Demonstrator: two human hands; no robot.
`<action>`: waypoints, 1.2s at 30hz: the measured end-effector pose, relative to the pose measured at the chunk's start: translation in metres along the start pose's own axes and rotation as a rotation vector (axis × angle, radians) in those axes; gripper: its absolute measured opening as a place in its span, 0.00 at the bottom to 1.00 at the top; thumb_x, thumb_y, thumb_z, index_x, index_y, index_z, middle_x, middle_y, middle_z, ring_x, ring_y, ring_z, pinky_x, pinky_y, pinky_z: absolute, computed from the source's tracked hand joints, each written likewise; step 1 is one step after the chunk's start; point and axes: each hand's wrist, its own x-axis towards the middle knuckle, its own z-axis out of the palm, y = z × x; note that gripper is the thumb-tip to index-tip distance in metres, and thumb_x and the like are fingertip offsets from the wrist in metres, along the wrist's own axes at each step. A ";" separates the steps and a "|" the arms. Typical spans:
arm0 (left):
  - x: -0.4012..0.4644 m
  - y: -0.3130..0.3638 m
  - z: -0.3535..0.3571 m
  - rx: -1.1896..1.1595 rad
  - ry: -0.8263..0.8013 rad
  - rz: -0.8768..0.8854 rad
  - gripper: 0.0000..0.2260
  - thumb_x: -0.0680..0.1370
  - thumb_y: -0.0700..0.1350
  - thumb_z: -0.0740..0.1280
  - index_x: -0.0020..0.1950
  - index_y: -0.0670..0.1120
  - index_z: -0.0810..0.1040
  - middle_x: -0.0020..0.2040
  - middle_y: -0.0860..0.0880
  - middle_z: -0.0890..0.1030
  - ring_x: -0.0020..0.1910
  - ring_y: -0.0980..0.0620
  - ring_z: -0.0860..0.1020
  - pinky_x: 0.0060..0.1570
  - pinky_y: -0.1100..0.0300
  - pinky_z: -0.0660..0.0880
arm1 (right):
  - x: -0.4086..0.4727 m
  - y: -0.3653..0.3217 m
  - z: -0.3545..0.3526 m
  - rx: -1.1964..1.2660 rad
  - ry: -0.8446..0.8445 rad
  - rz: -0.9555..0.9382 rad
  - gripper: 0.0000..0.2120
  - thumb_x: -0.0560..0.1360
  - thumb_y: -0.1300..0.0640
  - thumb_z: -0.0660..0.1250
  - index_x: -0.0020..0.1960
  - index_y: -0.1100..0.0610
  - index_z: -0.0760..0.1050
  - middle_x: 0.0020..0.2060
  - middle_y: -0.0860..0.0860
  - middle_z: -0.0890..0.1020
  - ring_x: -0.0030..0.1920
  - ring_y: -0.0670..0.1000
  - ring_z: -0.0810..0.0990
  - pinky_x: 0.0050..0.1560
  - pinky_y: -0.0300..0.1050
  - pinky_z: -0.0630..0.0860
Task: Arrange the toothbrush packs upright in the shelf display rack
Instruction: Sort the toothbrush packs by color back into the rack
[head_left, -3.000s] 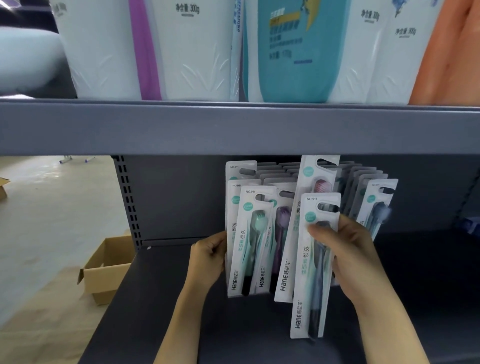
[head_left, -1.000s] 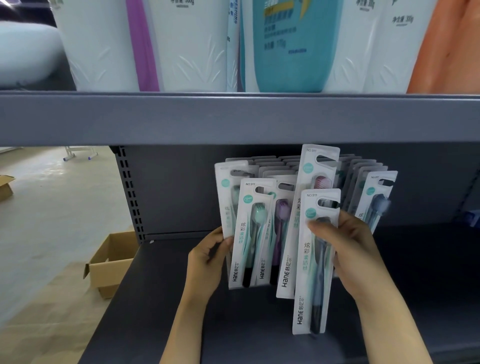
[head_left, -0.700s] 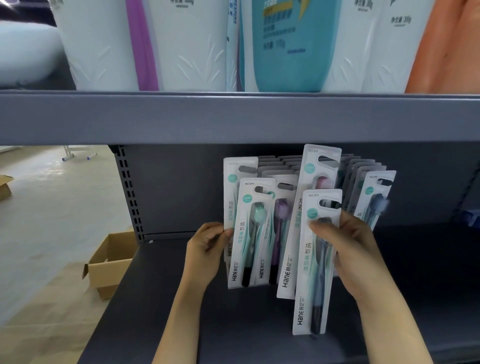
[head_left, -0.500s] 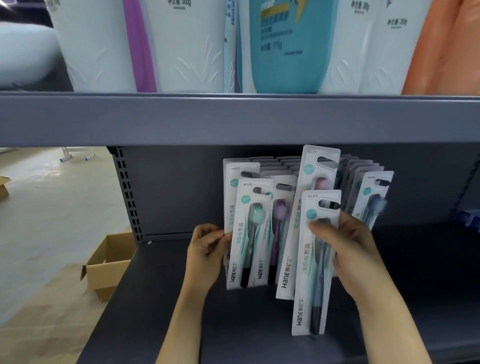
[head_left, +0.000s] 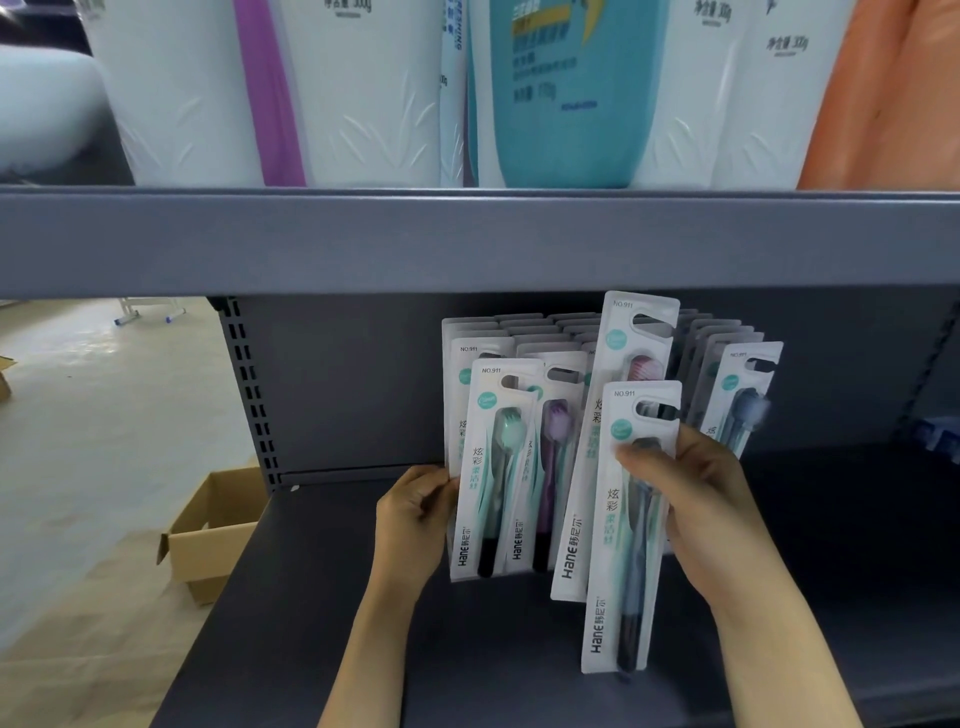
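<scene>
Head view, looking under a grey shelf. The right hand (head_left: 691, 499) grips a toothbrush pack (head_left: 626, 525) w/ thumb across its front and fingers curled behind; the pack hangs free, in front of and lower than the rest. Its long axis runs near vertical, tilted slightly, hang-hole end up, brush head up, handle down. Just behind it, toward the left hand, a taller pink-bristle pack (head_left: 618, 415) leans the same way. The left hand (head_left: 415, 514) holds the left edge of a front green-brush pack (head_left: 491, 467), steadying the rows of upright packs in the display rack (head_left: 530, 332). The hands are apart, w/ the rows between them. The rack sits directly beyond both hands; the right hand is nearer the open front spot, so the held pack likely goes back and up into a row. A dark-brush pack (head_left: 737, 400) stands just right of the right hand.
</scene>
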 end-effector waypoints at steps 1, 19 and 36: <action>0.000 0.001 0.000 0.000 -0.003 0.001 0.16 0.75 0.32 0.67 0.45 0.54 0.82 0.41 0.55 0.82 0.41 0.61 0.79 0.40 0.74 0.73 | 0.000 0.000 0.000 -0.001 -0.001 0.002 0.10 0.66 0.59 0.67 0.44 0.53 0.84 0.44 0.53 0.85 0.50 0.54 0.83 0.59 0.58 0.75; -0.010 0.004 -0.006 -0.173 0.056 -0.191 0.08 0.74 0.38 0.71 0.50 0.48 0.81 0.42 0.53 0.85 0.42 0.59 0.82 0.42 0.69 0.76 | -0.004 -0.006 0.008 -0.020 -0.039 -0.006 0.09 0.66 0.59 0.68 0.44 0.51 0.84 0.44 0.51 0.86 0.49 0.50 0.84 0.54 0.49 0.76; -0.008 0.040 -0.018 -0.252 -0.118 -0.084 0.07 0.76 0.38 0.68 0.42 0.48 0.84 0.39 0.51 0.84 0.39 0.58 0.78 0.42 0.70 0.73 | -0.006 -0.004 0.002 -0.006 -0.006 -0.001 0.12 0.66 0.59 0.67 0.49 0.57 0.81 0.46 0.53 0.85 0.52 0.52 0.83 0.58 0.52 0.75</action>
